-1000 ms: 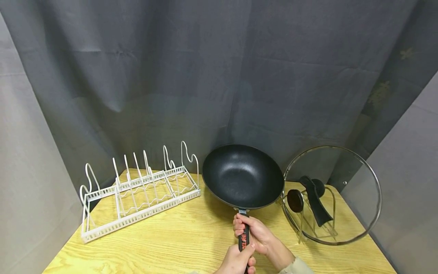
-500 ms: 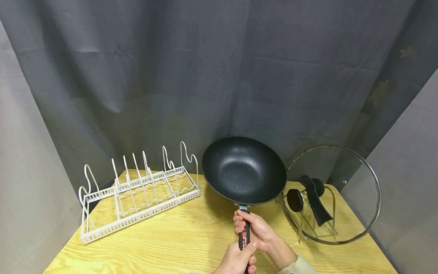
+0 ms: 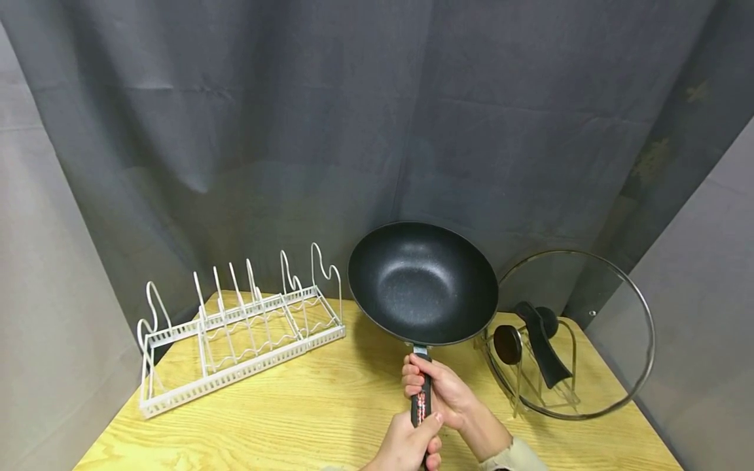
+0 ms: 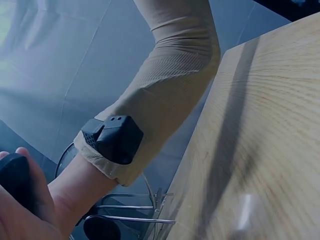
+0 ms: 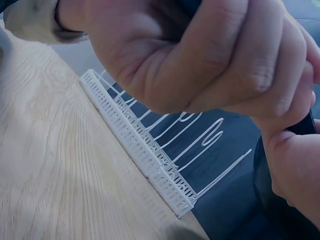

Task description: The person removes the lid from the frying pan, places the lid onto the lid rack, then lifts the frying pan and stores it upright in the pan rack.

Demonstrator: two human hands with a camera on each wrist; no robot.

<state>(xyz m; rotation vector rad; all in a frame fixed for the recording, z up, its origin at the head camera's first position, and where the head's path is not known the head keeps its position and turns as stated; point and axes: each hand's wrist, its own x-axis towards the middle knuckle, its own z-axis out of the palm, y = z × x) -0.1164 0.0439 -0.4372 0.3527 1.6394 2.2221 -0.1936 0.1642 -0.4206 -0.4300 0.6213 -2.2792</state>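
A black wok (image 3: 421,281) is held out over the table, its dark inside facing me and its shadow on the wood below. Both hands grip its long black handle (image 3: 421,409), which carries red and white lettering. My right hand (image 3: 443,394) curls round it close to the metal collar. Nearer me, my left hand (image 3: 408,439) wraps the handle's end, thumb along the top. In the right wrist view the left hand (image 5: 200,60) bulks large, fingers folded over the handle. The left wrist view catches the right sleeve (image 4: 160,85).
On the left of the table (image 3: 283,418) stands a white wire rack (image 3: 247,356) with upright dividers. To the right, a large glass lid (image 3: 648,327) with a black handle leans in a small metal stand (image 3: 575,353). A grey curtain (image 3: 377,131) hangs close behind.
The wok has risen in the view and its bowl looks slightly larger. Both hands keep their grip on the handle, the right one a little higher in view.
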